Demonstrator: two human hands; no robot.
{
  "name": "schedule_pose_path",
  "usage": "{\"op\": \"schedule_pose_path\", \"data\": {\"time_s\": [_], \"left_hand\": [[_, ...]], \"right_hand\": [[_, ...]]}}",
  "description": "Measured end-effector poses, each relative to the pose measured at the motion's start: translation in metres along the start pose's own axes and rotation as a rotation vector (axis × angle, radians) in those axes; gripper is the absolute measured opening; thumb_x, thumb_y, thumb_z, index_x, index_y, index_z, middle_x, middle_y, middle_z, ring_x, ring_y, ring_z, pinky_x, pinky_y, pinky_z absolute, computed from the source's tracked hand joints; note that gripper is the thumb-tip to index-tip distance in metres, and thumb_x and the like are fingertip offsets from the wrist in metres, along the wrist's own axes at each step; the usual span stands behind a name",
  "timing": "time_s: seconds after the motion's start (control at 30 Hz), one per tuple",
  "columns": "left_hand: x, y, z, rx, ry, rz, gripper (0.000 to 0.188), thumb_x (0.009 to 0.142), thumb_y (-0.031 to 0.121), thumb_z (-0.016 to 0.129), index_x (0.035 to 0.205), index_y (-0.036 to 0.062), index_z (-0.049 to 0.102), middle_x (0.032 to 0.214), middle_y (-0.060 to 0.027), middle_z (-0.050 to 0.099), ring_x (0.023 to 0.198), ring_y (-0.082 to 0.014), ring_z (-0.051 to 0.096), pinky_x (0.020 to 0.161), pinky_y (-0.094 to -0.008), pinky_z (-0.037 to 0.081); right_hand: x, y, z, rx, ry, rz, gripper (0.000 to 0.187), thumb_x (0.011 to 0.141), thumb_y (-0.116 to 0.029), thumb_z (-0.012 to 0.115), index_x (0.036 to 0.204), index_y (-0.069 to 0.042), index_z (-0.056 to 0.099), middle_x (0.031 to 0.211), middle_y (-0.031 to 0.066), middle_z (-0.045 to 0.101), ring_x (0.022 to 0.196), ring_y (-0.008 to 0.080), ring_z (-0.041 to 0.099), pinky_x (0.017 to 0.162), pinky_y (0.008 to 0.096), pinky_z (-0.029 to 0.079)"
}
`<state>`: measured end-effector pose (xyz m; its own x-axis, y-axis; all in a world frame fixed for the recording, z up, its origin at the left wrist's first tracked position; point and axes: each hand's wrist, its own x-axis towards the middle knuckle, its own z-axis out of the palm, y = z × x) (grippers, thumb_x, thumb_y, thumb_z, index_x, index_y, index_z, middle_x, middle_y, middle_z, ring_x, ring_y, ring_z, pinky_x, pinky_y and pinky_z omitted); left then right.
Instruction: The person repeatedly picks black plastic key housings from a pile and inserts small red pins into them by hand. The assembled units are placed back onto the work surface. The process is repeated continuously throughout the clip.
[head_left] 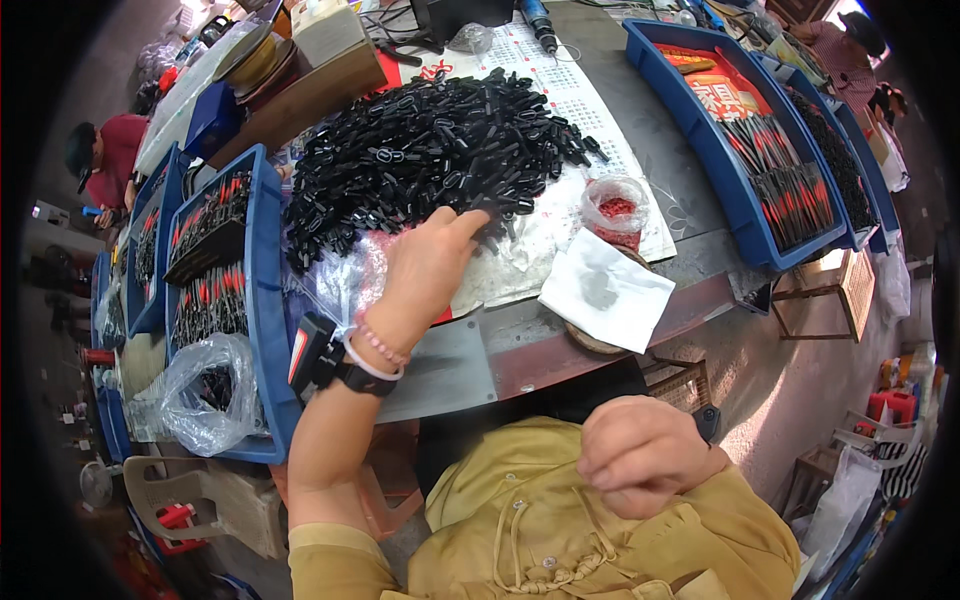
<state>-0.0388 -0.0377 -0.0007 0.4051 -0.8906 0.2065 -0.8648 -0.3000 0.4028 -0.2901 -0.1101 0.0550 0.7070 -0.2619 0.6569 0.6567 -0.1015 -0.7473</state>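
A large heap of small black plastic parts (400,150) is spread over the paper-covered table. My left hand (430,260) reaches to the heap's near edge, with a pink bead bracelet and a black wrist strap on its wrist. Its fingers are bent together, and a blurred small black plastic part (490,236) shows at their tips. Close to my chest, my right hand (640,455) is curled closed and slightly blurred; whatever it holds is hidden. A clear tub of small red pieces (617,207) stands right of the heap, behind a white cloth (608,290) with a grey smudge.
Blue crates (280,330) with rows of black-and-red pieces stand at the left, a plastic bag (210,395) on one. Another blue crate (690,130) lies at the right. A blue screwdriver (538,22) is at the back. Other people are at both sides.
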Motion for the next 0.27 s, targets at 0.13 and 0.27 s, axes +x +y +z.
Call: {"op": "schedule_pose_path", "data": {"time_s": [0.13,0.27], "left_hand": [[0.010,0.004,0.011,0.249,-0.117,-0.016,0.026,0.083,0.014,0.065,0.109,0.0109,0.061,0.091,-0.0109,0.060,0.077,-0.0348,0.063,0.066,-0.0431,0.051],[0.015,0.001,0.011,0.211,-0.119,-0.009,0.031,0.082,0.016,0.067,0.111,0.0114,0.059,0.093,-0.0112,0.060,0.078,-0.0362,0.063,0.067,-0.0427,0.052]], "right_hand": [[-0.006,0.005,-0.005,-0.145,-0.081,0.112,0.015,0.072,0.003,0.069,0.085,0.002,0.062,0.083,0.0122,0.063,0.067,0.0273,0.062,0.056,0.0317,0.050],[-0.005,0.007,-0.011,-0.250,-0.130,0.263,0.014,0.075,-0.002,0.071,0.088,-0.004,0.065,0.092,0.0130,0.066,0.074,0.0287,0.065,0.062,0.0313,0.053]]}}
